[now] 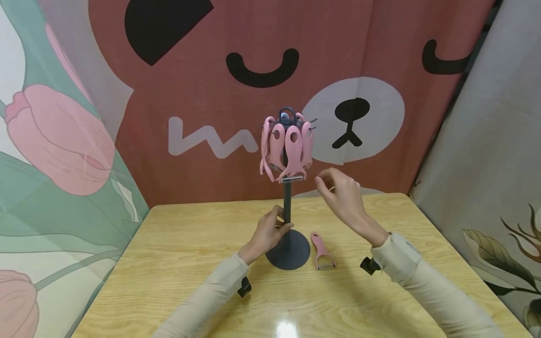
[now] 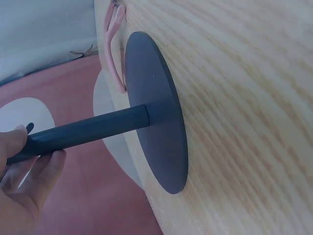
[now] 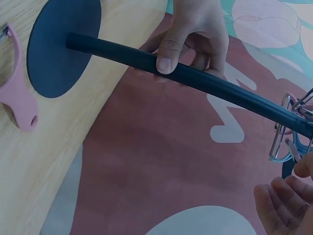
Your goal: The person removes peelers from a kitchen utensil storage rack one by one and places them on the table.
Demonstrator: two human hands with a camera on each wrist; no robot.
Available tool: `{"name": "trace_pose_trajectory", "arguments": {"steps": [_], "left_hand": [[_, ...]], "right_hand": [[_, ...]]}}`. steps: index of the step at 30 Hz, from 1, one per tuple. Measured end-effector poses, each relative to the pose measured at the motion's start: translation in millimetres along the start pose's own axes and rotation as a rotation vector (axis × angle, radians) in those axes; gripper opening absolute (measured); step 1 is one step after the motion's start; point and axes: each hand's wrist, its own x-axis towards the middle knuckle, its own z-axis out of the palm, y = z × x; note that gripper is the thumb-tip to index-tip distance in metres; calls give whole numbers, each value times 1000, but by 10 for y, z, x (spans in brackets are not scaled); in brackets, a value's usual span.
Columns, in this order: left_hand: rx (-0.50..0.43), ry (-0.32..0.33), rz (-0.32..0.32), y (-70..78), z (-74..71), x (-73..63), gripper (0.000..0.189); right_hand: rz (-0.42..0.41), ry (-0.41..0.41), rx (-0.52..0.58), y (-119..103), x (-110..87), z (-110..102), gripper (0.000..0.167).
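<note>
A dark grey stand rises from a round base (image 1: 289, 256) in the middle of the wooden table (image 1: 177, 263). My left hand (image 1: 268, 232) grips its pole (image 1: 287, 202) low down, thumb in front; the left wrist view shows the fingers (image 2: 24, 181) wrapped round the pole (image 2: 88, 129). Several pink peelers (image 1: 287, 148) hang from hooks at the stand's top. My right hand (image 1: 338, 192) hovers just right of them, fingers loosely curled and holding nothing, as the right wrist view (image 3: 286, 205) also shows. One more pink peeler (image 1: 322, 251) lies flat beside the base.
Printed cloth backdrops close in the table at the back and on both sides. Bare wood lies left and right of the stand, and in front of it toward my sleeves.
</note>
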Motion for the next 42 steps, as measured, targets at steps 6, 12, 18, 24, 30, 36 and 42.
{"name": "trace_pose_trajectory", "arguments": {"steps": [6, 12, 18, 24, 30, 36, 42], "left_hand": [[11, -1, 0, 5, -14, 1, 25], [18, 0, -1, 1, -14, 0, 25], [28, 3, 0, 10, -11, 7, 25], [34, 7, -1, 5, -4, 0, 25], [31, 8, 5, 2, -5, 0, 25], [33, 12, 24, -7, -6, 0, 26], [34, 18, 39, -14, -2, -1, 27]], "right_hand": [[-14, 61, -11, -31, 47, -18, 12], [-44, 135, -2, -88, 117, -74, 14], [-38, 164, 20, -124, 176, -118, 16], [-56, 181, 38, -150, 220, -145, 14], [-75, 172, 84, -191, 287, -159, 14], [-60, 158, 123, -239, 327, -154, 20], [-52, 150, 159, -288, 374, -154, 26]]}}
